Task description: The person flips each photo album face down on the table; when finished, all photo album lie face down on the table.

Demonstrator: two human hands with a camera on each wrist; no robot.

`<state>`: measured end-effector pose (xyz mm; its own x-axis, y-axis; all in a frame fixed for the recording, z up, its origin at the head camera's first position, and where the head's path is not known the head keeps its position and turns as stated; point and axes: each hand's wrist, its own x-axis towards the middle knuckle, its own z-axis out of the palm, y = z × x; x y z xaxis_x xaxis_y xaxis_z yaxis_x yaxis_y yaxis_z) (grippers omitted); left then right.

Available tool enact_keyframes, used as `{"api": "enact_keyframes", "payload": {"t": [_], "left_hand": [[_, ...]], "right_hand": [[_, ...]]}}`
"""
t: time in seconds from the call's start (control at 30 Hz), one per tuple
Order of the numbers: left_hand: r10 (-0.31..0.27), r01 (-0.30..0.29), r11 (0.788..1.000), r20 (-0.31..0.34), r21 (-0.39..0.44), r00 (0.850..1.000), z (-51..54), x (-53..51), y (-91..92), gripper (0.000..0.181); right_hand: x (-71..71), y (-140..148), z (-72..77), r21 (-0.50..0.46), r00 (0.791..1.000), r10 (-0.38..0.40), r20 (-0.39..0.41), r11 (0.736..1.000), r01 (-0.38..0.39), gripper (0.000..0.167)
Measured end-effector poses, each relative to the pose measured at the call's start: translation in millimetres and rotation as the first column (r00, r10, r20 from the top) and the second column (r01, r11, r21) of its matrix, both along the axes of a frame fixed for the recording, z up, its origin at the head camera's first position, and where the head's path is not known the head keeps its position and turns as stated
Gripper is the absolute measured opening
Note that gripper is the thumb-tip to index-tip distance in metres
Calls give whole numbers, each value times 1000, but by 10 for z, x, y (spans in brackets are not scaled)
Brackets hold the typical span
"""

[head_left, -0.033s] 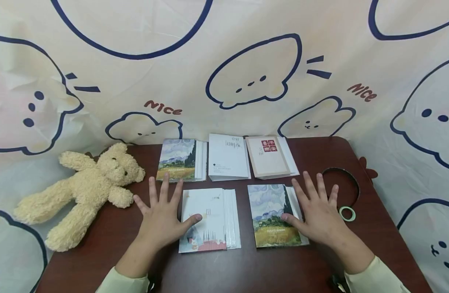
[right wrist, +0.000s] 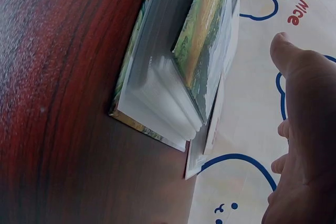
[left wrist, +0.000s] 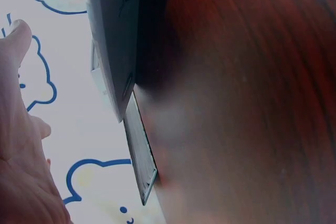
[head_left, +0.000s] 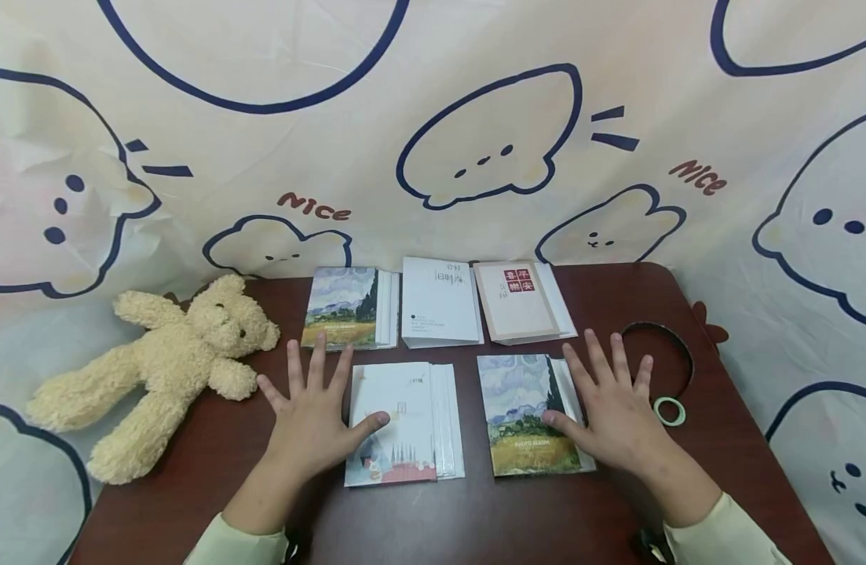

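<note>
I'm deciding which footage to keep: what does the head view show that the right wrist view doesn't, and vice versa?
Only the head view: the left hand, the teddy bear, the green ring and the near white album.

Only the right wrist view: the gap beneath the front cover of the near painted album, with its pages seen in between.

Both: that album, the right hand, the dark red table and the printed cloth behind.
</note>
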<state>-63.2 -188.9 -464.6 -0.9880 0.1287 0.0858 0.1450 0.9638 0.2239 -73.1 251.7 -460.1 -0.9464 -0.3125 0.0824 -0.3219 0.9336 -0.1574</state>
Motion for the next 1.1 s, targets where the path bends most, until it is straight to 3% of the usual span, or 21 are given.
{"api": "enact_keyframes", "payload": {"t": [0.27,0.53,0.73,1.1], "left_hand": [[12,-11,1000,33,-19,999,-26,20,62,122],[17,-14,998,41,-64,999,-61,23,151,124],[16,-11,997,70,-80,997,-21,38,235,123],[-24,21,1000,102,23,994,-47,82,542,110]], "right_hand": [[19,-5,15,-9,1000,-1,-5,1000,1,111],[36,-23,-6,65,999,-15,-35,998,17,114],[51,-9,11,108,998,-48,-43,993,53,115],[150,49,-44,-19,998,-41,55,999,42,101]]}}
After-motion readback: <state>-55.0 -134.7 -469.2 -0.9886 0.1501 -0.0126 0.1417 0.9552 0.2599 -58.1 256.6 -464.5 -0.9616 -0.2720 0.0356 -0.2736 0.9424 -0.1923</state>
